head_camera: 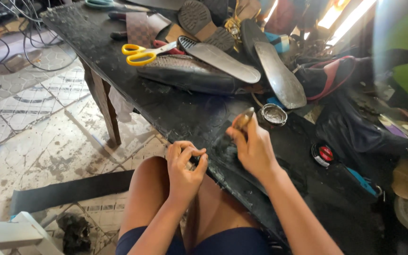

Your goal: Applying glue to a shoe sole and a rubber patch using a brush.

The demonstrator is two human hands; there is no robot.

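Head view: a dark rubber sheet [242, 163] is laid along the desk's near edge, its long axis running with that edge. It is pinched at its near end by the left hand [185, 167]; what seems a small brush [242, 119] is held in the right hand [253, 148] over the sheet's middle.

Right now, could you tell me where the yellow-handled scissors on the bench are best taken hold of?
Grip the scissors by their yellow handle loops, coming from the open floor side at the bench's left edge. The loops point that way and lie bare, while the blades run under the upturned shoe soles.
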